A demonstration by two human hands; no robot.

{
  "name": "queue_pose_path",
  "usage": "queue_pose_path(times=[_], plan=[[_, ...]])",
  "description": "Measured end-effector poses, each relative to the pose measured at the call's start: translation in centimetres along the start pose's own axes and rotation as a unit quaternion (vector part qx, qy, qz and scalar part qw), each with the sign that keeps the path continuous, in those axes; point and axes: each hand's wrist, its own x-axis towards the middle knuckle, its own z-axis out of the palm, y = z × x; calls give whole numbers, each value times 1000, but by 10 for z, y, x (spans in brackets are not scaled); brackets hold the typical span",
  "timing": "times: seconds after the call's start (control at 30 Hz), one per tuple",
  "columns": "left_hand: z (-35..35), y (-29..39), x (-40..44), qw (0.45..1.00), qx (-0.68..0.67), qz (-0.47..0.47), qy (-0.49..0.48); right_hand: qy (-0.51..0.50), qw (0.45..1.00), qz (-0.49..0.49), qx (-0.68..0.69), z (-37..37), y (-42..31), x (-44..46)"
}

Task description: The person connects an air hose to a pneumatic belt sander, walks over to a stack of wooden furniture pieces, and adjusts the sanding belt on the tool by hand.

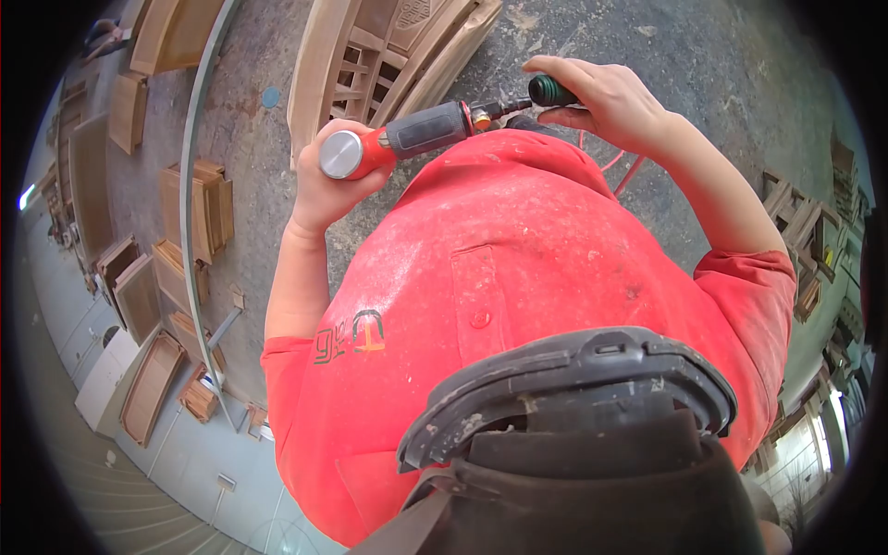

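My left hand (pixel 344 190) is wrapped round the red head of an air sander (pixel 427 129), with a round silver cap on top and a dark grey grip pointing right. Its working pad, if there is one, is out of sight. At the grip's end sit a red collar and a brass-coloured fitting, followed by a dark connector. My right hand (pixel 606 100) closes its thumb and fingers about a green ribbed hose fitting (pixel 550 91) at the connector's far end. A thin red hose (pixel 629 176) hangs below my right wrist. Both hands are in front of my dusty red shirt.
A carved wooden furniture piece (pixel 379 55) with openwork stands just beyond my left hand. Stacked wooden panels (pixel 199 208) lie to the left, past a long grey rail (pixel 190 157). More wooden frames (pixel 805 227) stand at right. Dust covers the concrete floor (pixel 592 32).
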Motion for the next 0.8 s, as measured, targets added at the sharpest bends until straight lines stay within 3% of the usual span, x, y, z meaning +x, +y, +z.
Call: queue_pose_path(times=[0.07, 0.17, 0.33, 0.67, 0.8], plan=[[-1, -2, -3, 1000, -3, -1, 9, 14, 1000, -7, 25, 0, -1, 3], [-3, -5, -11, 998, -49, -18, 30, -59, 997, -1, 58, -2, -4, 3], [-6, 3, -21, 999, -31, -14, 29, -99, 993, 17, -63, -4, -14, 13], [-15, 11, -27, 1000, 22, 7, 14, -137, 983, 11, -118, -1, -32, 21], [-20, 10, -28, 1000, 11, 10, 17, -152, 988, -2, 24, -16, -33, 20]])
